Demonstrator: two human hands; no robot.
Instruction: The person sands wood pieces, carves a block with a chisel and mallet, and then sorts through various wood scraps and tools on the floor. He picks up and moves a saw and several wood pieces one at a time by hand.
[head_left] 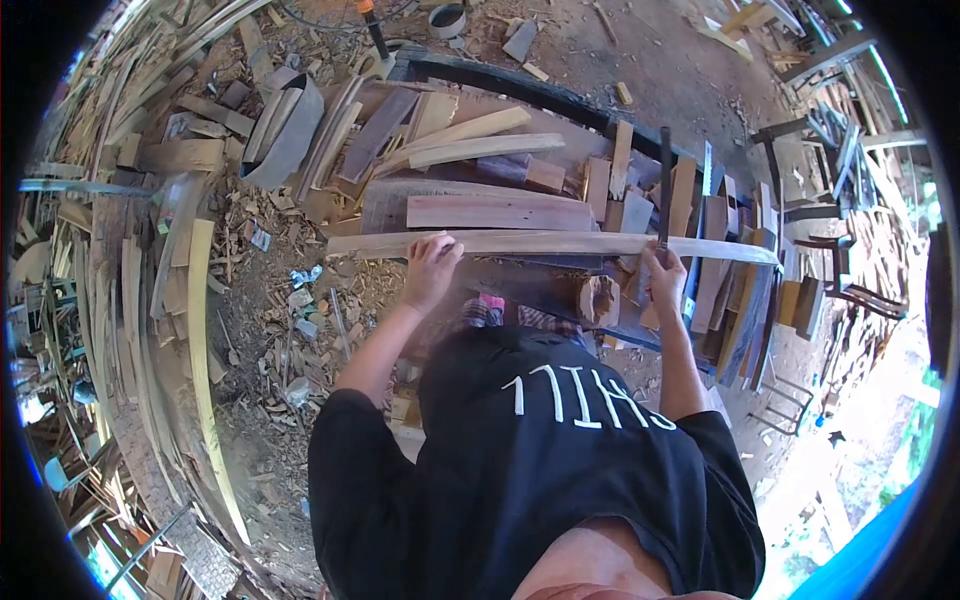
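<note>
A long, pale wooden strip [540, 242] lies crosswise in front of me over other boards. My left hand [432, 270] is closed on it toward its left end, fingers curled over the top edge. Farther right, my right hand [664, 278] has its fingers wrapped round the near end of a dark straight bar [666, 180]. That bar points away from me across the strip; its exact kind is not clear. Just beyond the strip lies a reddish-brown board [500, 212].
Many boards and offcuts [710, 250] crowd the work surface at right. A bent grey sheet [285, 135] holds wood pieces at upper left. Shavings and scraps cover the ground [270, 330]. A long yellowish plank [203, 350] runs along the left. A metal rack [785, 405] stands lower right.
</note>
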